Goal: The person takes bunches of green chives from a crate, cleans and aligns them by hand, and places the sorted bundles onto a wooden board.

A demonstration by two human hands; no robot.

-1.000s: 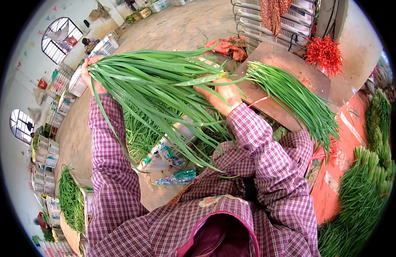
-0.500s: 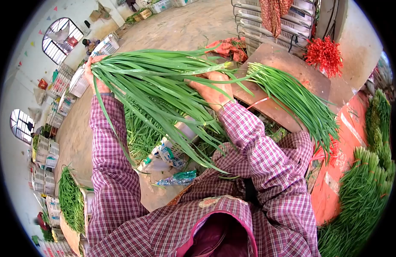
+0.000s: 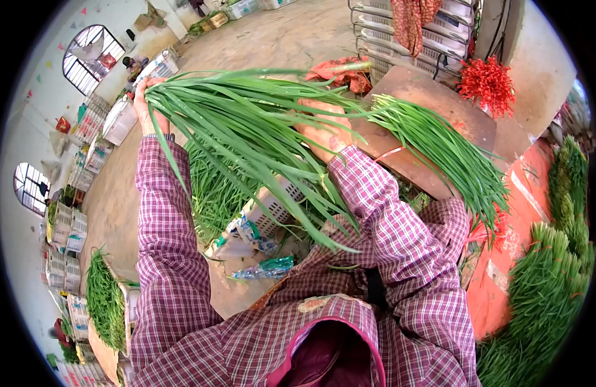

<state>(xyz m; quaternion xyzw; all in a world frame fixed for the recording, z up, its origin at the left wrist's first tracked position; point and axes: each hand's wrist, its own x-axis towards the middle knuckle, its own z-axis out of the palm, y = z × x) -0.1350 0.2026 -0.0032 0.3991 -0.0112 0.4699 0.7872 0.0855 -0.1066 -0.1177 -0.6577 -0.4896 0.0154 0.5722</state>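
At ten o'clock our left hand (image 3: 145, 106) gripped the leaves (image 3: 240, 122), fanned loose toward one; whether our right hand (image 3: 325, 129) closed there, we couldn't tell. An aligned bunch (image 3: 433, 151) lay at two, ungathered greens (image 3: 215, 193) at nine.

Here we go: long leaves (image 3: 237, 126) run from my left grip (image 3: 146, 106) across to my right grip (image 3: 325, 126)! Just right of that right grip, a bundle (image 3: 440, 158) lies on the desk (image 3: 433, 97), stacked crates (image 3: 374, 42) behind. Nearer the body, between both grips, a basket (image 3: 278, 209) sits below the leaves; far right, heaped bundles (image 3: 546, 290) beside a sheet (image 3: 490, 303).
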